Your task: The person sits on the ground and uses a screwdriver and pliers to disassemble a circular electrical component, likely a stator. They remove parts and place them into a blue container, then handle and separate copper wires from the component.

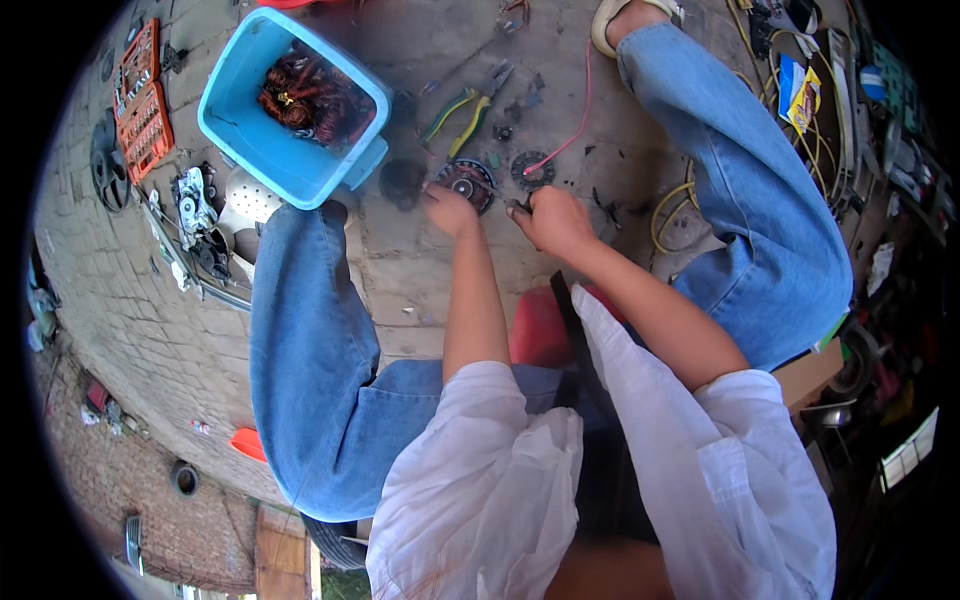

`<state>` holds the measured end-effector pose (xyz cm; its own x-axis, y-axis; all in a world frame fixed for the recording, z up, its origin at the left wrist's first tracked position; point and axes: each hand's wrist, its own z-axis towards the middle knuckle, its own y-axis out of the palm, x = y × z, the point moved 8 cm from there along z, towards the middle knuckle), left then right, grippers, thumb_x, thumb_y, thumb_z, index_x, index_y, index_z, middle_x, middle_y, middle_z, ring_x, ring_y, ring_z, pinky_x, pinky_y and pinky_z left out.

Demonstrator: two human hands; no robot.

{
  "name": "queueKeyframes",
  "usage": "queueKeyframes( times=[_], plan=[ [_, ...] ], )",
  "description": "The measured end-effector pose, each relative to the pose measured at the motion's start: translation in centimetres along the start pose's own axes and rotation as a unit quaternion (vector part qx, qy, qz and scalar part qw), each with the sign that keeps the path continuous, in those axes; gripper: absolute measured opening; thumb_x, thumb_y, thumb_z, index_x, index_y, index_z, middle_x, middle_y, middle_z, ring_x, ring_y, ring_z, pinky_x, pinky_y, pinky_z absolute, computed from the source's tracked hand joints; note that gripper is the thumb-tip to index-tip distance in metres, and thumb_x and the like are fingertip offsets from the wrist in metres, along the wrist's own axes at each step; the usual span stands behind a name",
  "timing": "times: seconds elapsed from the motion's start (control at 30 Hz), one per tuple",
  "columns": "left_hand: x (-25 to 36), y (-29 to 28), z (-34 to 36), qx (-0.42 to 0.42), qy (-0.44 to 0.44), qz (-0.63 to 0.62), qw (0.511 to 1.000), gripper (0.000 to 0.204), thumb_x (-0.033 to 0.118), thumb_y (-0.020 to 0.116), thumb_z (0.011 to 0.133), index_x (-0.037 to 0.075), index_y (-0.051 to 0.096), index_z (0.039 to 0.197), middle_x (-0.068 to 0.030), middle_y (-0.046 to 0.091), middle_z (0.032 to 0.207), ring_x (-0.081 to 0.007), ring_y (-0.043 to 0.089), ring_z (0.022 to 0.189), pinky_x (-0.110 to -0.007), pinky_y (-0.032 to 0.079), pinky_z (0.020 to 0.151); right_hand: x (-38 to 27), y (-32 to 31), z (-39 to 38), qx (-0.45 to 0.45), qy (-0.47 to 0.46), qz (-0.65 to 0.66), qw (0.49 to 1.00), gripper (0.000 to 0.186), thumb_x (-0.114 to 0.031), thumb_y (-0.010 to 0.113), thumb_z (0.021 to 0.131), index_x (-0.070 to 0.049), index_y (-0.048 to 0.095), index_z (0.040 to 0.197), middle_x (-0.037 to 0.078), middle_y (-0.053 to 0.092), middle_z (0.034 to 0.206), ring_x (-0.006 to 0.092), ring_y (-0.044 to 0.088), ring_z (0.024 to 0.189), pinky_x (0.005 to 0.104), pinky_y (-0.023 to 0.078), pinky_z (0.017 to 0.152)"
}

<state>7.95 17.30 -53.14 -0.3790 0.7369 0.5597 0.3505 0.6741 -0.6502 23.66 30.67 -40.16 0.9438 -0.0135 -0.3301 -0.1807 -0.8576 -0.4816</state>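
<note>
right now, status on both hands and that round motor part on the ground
Left hand steadies the round motor part. Right hand closed on a thin tool, tip at the part. Green-handled pliers lie just beyond.

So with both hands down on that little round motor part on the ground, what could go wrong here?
The right hand seems to grip a thin tool aimed at the round part, which the left hand steadies; a slip might jab those fingers. Small dark bits lie scattered on the concrete floor and could easily get lost or knelt on. The pliers and the red wire lie near the person's foot and might get kicked.
</note>
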Motion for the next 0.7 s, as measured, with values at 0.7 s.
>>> queueKeyframes(
  times=[0.7],
  plan=[
    [3.2,-1.0,-0.5,-0.002,0.042,0.066,0.997,0.05,0.035,0.037,0.097,-0.008,0.061,0.109,-0.0304,0.061,0.109,-0.0482,0.056,0.099,-0.049,0.043,0.087,0.0,1.2,-0.4,0.027,-0.012,-0.009,1.0,0.037,-0.036,0.065,0.085,0.0,0.066,0.073,0.019,0.064,0.069,0.0347,0.064,0.063,0.0438,0.049,0.061]
  ],
)
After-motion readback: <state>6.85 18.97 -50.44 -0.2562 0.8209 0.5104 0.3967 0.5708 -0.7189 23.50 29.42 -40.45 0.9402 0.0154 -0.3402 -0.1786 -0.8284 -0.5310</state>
